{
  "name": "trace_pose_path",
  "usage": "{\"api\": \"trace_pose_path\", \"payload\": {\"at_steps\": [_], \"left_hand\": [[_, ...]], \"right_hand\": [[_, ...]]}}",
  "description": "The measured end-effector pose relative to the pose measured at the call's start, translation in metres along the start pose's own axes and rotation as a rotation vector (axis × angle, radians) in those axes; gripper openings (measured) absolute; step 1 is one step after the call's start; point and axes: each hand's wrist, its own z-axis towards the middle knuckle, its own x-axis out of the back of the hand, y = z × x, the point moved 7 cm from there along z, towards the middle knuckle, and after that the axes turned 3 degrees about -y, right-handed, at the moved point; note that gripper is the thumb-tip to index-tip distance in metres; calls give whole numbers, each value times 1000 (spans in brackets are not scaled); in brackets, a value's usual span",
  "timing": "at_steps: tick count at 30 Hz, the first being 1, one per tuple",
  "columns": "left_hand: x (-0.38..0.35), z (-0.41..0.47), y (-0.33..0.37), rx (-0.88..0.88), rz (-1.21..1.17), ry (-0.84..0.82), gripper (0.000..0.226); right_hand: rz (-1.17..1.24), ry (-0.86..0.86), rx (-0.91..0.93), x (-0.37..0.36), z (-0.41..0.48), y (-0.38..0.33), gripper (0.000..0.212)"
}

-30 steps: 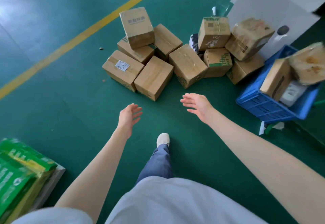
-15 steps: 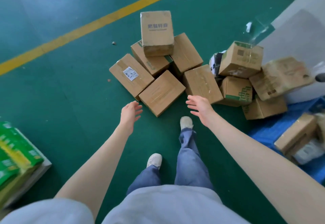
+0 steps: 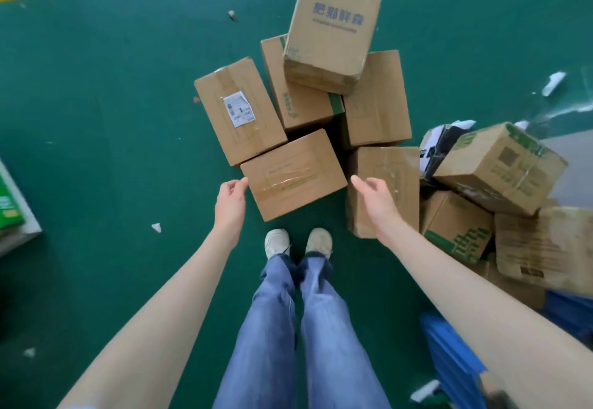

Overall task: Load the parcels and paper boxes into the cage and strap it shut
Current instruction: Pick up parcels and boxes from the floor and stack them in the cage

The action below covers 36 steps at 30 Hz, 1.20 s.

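Head view: my left hand (image 3: 231, 198) and right hand (image 3: 373, 196) flank the nearest taped cardboard box (image 3: 293, 174) on the green floor (image 3: 112, 119), nothing lifted yet.

The left sits at its left corner, fingers (image 3: 237, 184) loosely curled, holding nothing; contact I cannot tell. The right hangs by its right edge, fingers relaxed and slightly spread, over a neighbouring box (image 3: 401, 168). I would clamp both sides low and lift straight up: the labelled box (image 3: 240, 110) touches its far-left corner, and the blue-printed box (image 3: 333, 26) perches on the stack behind. A blue crate (image 3: 449, 344) and more cartons (image 3: 497, 164) crowd the right; the cage is out of view.
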Motion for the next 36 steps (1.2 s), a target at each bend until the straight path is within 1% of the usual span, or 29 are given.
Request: {"api": "trace_pose_path", "payload": {"at_steps": [3, 7, 9, 12, 14, 17, 19, 22, 25, 29, 33, 36], "left_hand": [[-24, 58, -22, 5, 62, 40, 58], [-49, 147, -64, -34, 237, 123, 74], [-64, 191, -93, -30, 267, 123, 83], [-83, 235, -130, -10, 225, 63, 95], [-94, 256, -152, -3, 143, 27, 99], [-100, 271, -177, 24, 45, 24, 98], [-101, 272, -181, 32, 12, 34, 95], [-94, 259, -176, 42, -38, 52, 91], [-72, 227, -164, 54, -55, 82, 92], [-33, 168, -132, 55, -48, 98, 95], [17, 96, -86, 20, -73, 104, 105], [56, 38, -64, 14, -156, 144, 99]], "right_hand": [[-76, -16, 14, -15, 68, 9, 72], [-195, -11, 73, -42, 182, 29, 84], [-258, -16, 92, -56, 239, 47, 90], [-286, -28, 84, -70, 294, 71, 96], [-314, -20, 89, -76, 317, 87, 99], [-421, 69, 136, -78, 333, 100, 93], [-411, 93, 127, -78, 333, 102, 92], [-348, 84, 85, -80, 316, 100, 98], [-326, 77, 58, -79, 281, 94, 91], [-319, 72, 23, -79, 214, 68, 90], [-319, 77, 58, -80, 133, 19, 85], [-333, 63, 107, -83, 71, -16, 82]]}}
